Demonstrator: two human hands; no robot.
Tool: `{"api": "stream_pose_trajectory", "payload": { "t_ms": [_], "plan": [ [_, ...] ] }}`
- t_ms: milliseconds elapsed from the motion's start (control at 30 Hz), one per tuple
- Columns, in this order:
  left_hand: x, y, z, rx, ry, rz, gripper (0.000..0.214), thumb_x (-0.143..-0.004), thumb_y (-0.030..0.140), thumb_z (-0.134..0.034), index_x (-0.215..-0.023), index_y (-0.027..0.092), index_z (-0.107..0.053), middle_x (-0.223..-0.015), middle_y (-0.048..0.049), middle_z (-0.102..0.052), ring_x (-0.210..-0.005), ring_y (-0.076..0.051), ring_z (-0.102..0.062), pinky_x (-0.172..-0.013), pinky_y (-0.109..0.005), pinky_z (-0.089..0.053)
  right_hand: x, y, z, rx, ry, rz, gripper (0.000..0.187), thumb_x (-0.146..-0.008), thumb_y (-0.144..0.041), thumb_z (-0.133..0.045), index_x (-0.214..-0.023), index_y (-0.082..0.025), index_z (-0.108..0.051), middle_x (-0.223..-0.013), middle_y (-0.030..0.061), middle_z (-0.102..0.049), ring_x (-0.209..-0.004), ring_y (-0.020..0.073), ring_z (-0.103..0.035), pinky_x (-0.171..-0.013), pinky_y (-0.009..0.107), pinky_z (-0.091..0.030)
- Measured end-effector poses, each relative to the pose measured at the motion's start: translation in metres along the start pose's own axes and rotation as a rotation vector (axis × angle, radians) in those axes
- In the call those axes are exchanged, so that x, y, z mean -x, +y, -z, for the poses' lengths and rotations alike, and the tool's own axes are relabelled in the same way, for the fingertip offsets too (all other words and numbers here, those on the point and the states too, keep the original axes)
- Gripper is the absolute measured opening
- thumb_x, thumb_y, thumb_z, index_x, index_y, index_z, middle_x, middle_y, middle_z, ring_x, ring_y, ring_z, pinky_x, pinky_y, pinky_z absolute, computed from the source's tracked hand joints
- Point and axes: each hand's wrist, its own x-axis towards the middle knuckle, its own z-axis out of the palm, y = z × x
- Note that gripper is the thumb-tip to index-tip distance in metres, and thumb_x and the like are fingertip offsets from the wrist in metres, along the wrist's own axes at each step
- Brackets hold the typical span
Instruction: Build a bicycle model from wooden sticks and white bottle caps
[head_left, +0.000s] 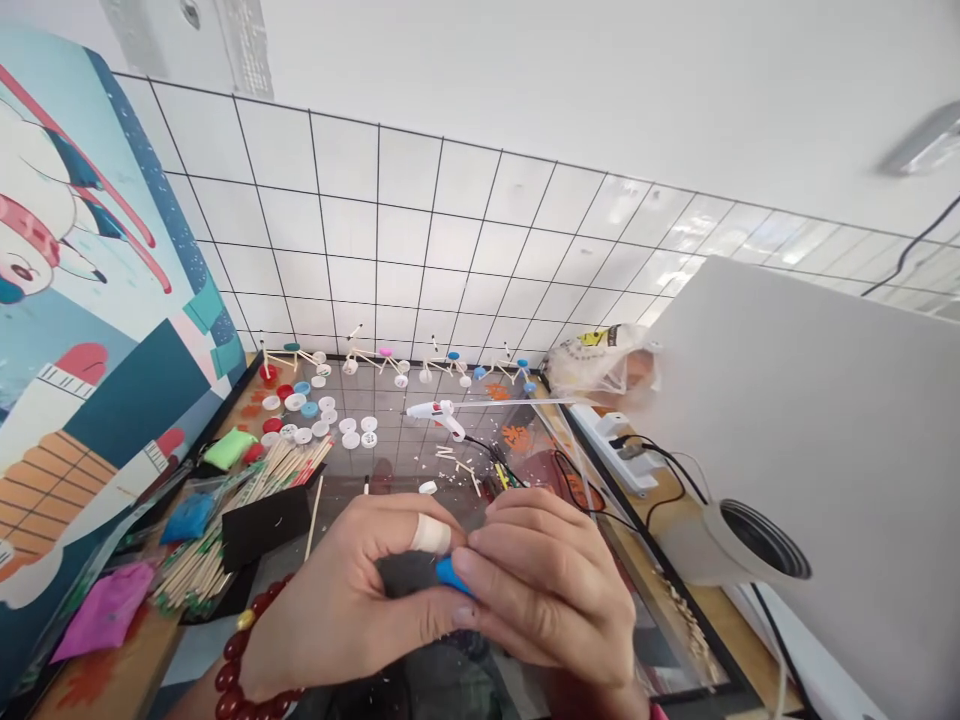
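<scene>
My left hand point(352, 600) and my right hand point(547, 590) meet close to the camera, both pinched on a small blue piece point(452, 576), perhaps a bottle cap or clay. A white bandage wraps my left index finger, and a red bead bracelet point(240, 660) circles my left wrist. Beyond the hands, a white glue gun point(441, 414) lies on the glass work surface point(390, 455). Loose bottle caps point(311, 415) in white, red and blue lie to its left. Several small stick-and-cap figures point(390, 362) stand in a row along the tiled wall.
A heap of wooden sticks point(240, 510), a black foam block point(266, 525) and green, blue and purple clay bags point(187, 515) lie at left. A power strip point(622, 450) with cables, a plastic bag point(600, 362) and a white box with a tube point(750, 545) stand at right.
</scene>
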Motion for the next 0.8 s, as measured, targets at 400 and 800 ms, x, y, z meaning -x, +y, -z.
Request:
{"api": "stream_pose_trajectory", "payload": {
  "t_ms": [400, 800],
  "plan": [
    [-0.01, -0.017, 0.005, 0.094, -0.026, 0.081, 0.006, -0.083, 0.019, -0.073, -0.079, 0.015, -0.072, -0.078, -0.0028, -0.068, -0.074, -0.014, -0.064, -0.067, -0.022, -0.049, 0.003, 0.016, -0.01, -0.047, -0.033, -0.048, 0.012, -0.091, -0.022, -0.065, -0.097, -0.015, -0.073, -0.086, 0.0019, -0.073, -0.074, 0.0133, -0.067, -0.076, 0.032, -0.063],
    [-0.012, -0.026, 0.003, 0.079, 0.0, 0.09, 0.014, -0.082, 0.024, -0.075, -0.074, 0.013, -0.07, -0.073, -0.0029, -0.064, -0.067, -0.013, -0.057, -0.062, -0.024, -0.045, 0.007, 0.025, -0.016, -0.102, -0.082, -0.045, 0.016, -0.085, -0.017, -0.067, -0.1, -0.014, -0.07, -0.084, 0.0032, -0.073, -0.072, 0.0139, -0.066, -0.072, 0.033, -0.061]
  ]
}}
